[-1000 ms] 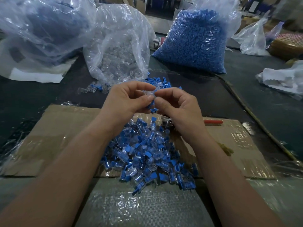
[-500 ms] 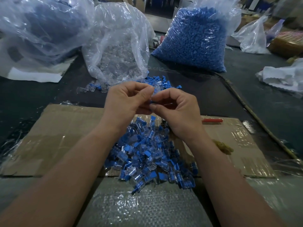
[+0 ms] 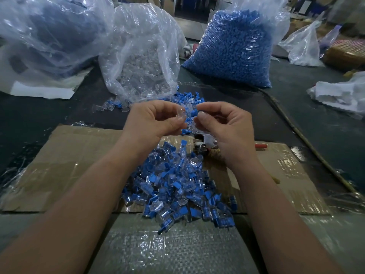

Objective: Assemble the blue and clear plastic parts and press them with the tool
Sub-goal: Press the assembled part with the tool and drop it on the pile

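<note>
My left hand point(image 3: 152, 121) pinches a clear plastic part point(image 3: 180, 115) between thumb and fingertips, held up over the table. A small gap away, my right hand point(image 3: 223, 125) has its fingers curled and pinches something small that I cannot make out. Under both hands a pile of assembled blue and clear parts point(image 3: 177, 186) lies on the cardboard sheet point(image 3: 65, 167). The metal pressing tool point(image 3: 203, 142) lies beneath my right hand, its red handle point(image 3: 260, 145) sticking out to the right.
A bag of clear parts point(image 3: 142, 62) and a bag of blue parts point(image 3: 235, 48) stand at the back. Loose blue and clear pieces point(image 3: 189, 97) lie in front of them. A large plastic bag point(image 3: 49, 34) sits far left, white wrapping point(image 3: 339, 93) at right.
My hands, which were pressed together around a part, have drawn slightly apart. The left one now shows the clear part at its fingertips.
</note>
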Available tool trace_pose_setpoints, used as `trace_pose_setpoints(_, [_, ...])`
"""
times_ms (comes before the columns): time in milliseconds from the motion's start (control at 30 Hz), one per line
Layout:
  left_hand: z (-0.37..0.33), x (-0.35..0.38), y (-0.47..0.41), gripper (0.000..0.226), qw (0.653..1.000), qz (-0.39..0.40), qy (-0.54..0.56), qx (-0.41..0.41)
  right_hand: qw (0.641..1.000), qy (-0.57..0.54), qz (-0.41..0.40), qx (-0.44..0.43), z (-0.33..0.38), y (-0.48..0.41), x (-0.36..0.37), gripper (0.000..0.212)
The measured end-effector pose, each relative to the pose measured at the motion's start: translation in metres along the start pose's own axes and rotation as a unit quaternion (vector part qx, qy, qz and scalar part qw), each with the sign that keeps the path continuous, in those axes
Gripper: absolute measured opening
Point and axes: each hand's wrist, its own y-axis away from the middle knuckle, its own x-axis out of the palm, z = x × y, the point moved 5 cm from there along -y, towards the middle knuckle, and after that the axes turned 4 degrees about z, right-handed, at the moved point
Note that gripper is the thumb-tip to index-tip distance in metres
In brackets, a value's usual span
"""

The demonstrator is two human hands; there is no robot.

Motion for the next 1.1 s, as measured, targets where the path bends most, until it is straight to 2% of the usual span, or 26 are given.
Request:
trace_pose_setpoints(233, [-0.004, 0.001, 0.0, 0.017, 0.996, -0.009, -0.086, 0.037, 1.0, -0.013, 0.017, 0.008, 0.004, 0.004, 0.004, 0.014])
trace_pose_setpoints(400, [-0.007, 0.002, 0.002, 0.027, 0.99, -0.012, -0.126, 0.064, 0.999, 0.016, 0.031, -0.001, 0.004, 0.005, 0.011, 0.015])
trace_pose_setpoints(633, [-0.01, 0.001, 0.003, 0.019, 0.998, 0.009, -0.043, 0.038, 0.997, 0.037, 0.044, -0.049, 0.01, 0.004, 0.006, 0.018])
trace_pose_setpoints(700, [-0.01, 0.001, 0.003, 0.017, 0.999, 0.019, -0.02, 0.032, 0.997, 0.005, 0.063, -0.048, 0.011, 0.004, 0.008, 0.015])
trace_pose_setpoints(867, [-0.009, 0.002, 0.004, 0.012, 0.999, 0.015, -0.03, 0.033, 0.996, -0.021, 0.076, -0.05, 0.011, 0.006, 0.011, 0.015])
trace_pose_setpoints(967, [-0.011, -0.001, 0.004, 0.018, 0.998, 0.018, -0.059, 0.032, 0.997, -0.014, 0.065, -0.047, 0.009, 0.005, 0.011, 0.016])
trace_pose_setpoints(1100, [-0.008, -0.003, 0.003, 0.021, 0.999, 0.044, 0.011, -0.018, 0.996, -0.003, 0.068, -0.051, 0.006, 0.005, 0.011, 0.019])
